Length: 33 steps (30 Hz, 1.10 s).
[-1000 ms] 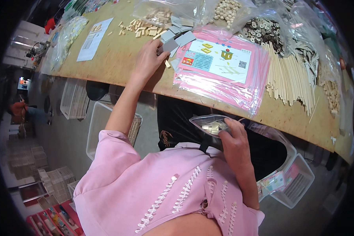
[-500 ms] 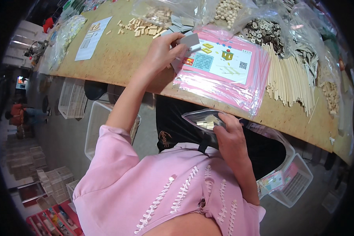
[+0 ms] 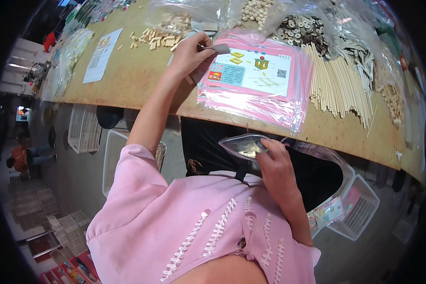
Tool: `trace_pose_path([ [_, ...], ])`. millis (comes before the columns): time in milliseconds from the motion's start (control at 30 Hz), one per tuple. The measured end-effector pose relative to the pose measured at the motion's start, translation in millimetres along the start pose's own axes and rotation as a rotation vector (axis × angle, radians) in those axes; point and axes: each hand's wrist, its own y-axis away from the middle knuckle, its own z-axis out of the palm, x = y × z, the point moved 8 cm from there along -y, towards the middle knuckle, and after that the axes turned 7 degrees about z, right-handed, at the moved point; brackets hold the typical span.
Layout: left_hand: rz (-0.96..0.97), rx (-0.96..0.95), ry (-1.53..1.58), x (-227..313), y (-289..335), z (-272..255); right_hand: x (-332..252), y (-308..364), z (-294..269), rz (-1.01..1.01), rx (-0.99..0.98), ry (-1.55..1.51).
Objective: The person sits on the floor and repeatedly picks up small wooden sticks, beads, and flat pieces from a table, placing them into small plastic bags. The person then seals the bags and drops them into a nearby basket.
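Observation:
My left hand (image 3: 189,57) is closed over the table, its thumb and fingers pinching a flat grey piece (image 3: 218,48) near the top left corner of a stack of pink-edged plastic packets (image 3: 293,78). The top packet shows a printed picture sheet (image 3: 251,71). In front of my lap, my right hand (image 3: 277,165) grips the edge of a clear plastic bag (image 3: 233,144). The bag's mouth gapes, and several small pale wooden blocks (image 3: 249,154) lie inside. More grey flat pieces (image 3: 203,27) lie just beyond my left hand.
Small wooden blocks (image 3: 163,39) are heaped at the back. Wooden beads (image 3: 255,12), dark and light discs (image 3: 300,31) and thin sticks (image 3: 338,85) lie along the right. A paper sheet (image 3: 103,54) lies on the left. White baskets (image 3: 85,130) stand below the table (image 3: 137,90).
The view has shifted slightly. The grey piece in my left hand has turned, its face showing narrower now. My right hand keeps hold of the bag, whose blocks show less.

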Motion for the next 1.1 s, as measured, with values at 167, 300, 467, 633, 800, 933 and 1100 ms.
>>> trace_pose_path([
  [167,0.035,0.019,0.581,22.6,28.9,0.6,-1.9,-3.5,-8.5,-0.023,0.027,-0.033],
  [300,0.230,0.058,0.569,66.2,60.5,-1.3,-3.4,-10.3,-18.2,-0.037,0.067,-0.041],
  [467,0.352,-0.175,0.270,157.2,102.8,13.1,-4.9,-16.4,-25.4,-0.024,0.081,-0.056],
  [633,0.567,-0.413,0.056,203.1,126.0,66.2,-12.7,-14.5,-33.0,-0.037,0.071,-0.094],
  [800,0.558,-0.037,-0.108,165.9,29.5,54.6,1.3,3.7,-29.9,-0.002,0.065,-0.092],
  [933,0.509,0.082,-0.388,109.0,-82.6,59.4,5.2,13.6,-27.1,0.029,0.061,-0.070],
  [1100,0.351,0.102,-0.604,41.4,-161.7,79.8,9.0,20.4,-33.2,0.086,0.094,-0.116],
])
